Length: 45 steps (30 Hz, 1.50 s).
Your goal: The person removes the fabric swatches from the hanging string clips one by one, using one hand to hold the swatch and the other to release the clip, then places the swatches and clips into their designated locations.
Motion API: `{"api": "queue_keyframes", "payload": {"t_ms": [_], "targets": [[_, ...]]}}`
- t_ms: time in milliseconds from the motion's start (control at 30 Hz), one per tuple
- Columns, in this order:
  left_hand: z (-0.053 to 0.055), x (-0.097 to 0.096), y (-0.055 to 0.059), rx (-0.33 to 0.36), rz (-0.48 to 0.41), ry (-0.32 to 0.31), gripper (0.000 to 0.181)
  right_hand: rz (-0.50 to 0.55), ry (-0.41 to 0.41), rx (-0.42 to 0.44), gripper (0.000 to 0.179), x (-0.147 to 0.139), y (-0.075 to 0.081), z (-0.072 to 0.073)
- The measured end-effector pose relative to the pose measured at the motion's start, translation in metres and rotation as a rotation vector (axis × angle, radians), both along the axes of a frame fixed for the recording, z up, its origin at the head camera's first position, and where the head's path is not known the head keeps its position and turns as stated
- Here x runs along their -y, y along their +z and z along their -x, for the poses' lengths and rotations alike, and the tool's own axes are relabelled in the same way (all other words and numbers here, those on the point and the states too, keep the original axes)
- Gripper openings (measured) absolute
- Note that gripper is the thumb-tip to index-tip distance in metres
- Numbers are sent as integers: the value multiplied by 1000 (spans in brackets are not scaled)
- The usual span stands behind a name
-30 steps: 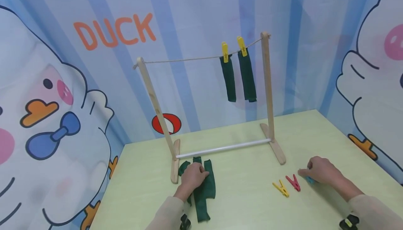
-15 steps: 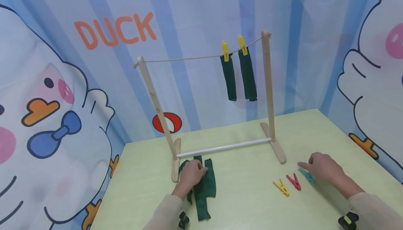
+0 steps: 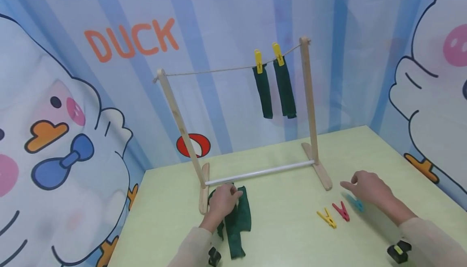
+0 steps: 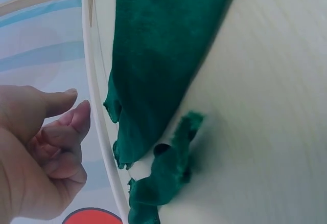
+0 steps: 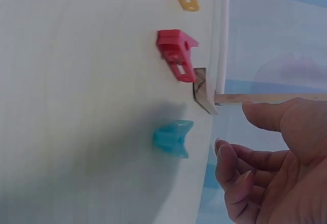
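Observation:
Dark green cloth pieces [image 3: 238,220] lie on the table at the foot of the rack's left post. My left hand [image 3: 223,200] is over them, covering part. In the left wrist view its thumb and index finger stand apart, holding nothing, beside a wide green cloth piece [image 4: 153,55] and a crumpled one [image 4: 166,178]. To the right, my right hand [image 3: 372,188] hovers with loosely bent fingers and nothing in them. Closest to it on the table is a blue clothespin [image 3: 356,204], also plain in the right wrist view. Left of that lie a red clothespin [image 3: 341,212] and a yellow clothespin [image 3: 327,218].
A wooden drying rack [image 3: 311,104] with a string line [image 3: 208,72] stands at the back. Two green cloth strips [image 3: 263,92] hang near its right end, each under a yellow peg [image 3: 258,61]. A white bar [image 3: 259,173] joins the posts low down. Duck-print curtain [image 3: 226,15] walls the table.
My right hand has risen slightly off the blue clothespin, so more of it shows. The left hand stays over the green cloth, its thumb and finger a little farther up. The head view shifts slightly.

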<state>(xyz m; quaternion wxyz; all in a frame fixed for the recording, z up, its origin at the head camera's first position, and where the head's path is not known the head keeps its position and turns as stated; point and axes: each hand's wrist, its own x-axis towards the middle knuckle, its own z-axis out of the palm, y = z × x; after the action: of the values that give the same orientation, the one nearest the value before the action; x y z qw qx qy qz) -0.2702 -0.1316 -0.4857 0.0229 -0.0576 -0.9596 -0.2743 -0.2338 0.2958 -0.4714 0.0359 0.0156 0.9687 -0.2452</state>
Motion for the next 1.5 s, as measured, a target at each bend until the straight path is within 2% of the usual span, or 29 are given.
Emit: {"api": "queue_keyframes", "payload": {"t_ms": [200,433,567,700,800,933,1100,1300,1500], "targets": [[7,-5,2,-54,-46,-76,18,60,20,-101,53,10,15,5],[11,-16,13,-137,-185,-135,16,146,48,-273,47,24,37,15],[13,-24,30,-137,-300,-171,24,212,72,-352,45,32,50,20],[15,-33,54,-164,-432,-223,30,261,108,-477,39,43,64,27],[18,-39,68,-189,-486,-245,31,286,149,-587,32,53,74,32],[23,-46,78,-180,-513,-259,31,305,194,-688,27,64,88,37],[31,-57,90,-168,-537,-268,31,309,217,-746,28,72,108,45],[46,-71,107,-223,-601,-257,37,309,289,-782,37,80,134,55],[57,-78,127,-240,-686,-227,46,304,350,-819,44,89,161,59]]}}
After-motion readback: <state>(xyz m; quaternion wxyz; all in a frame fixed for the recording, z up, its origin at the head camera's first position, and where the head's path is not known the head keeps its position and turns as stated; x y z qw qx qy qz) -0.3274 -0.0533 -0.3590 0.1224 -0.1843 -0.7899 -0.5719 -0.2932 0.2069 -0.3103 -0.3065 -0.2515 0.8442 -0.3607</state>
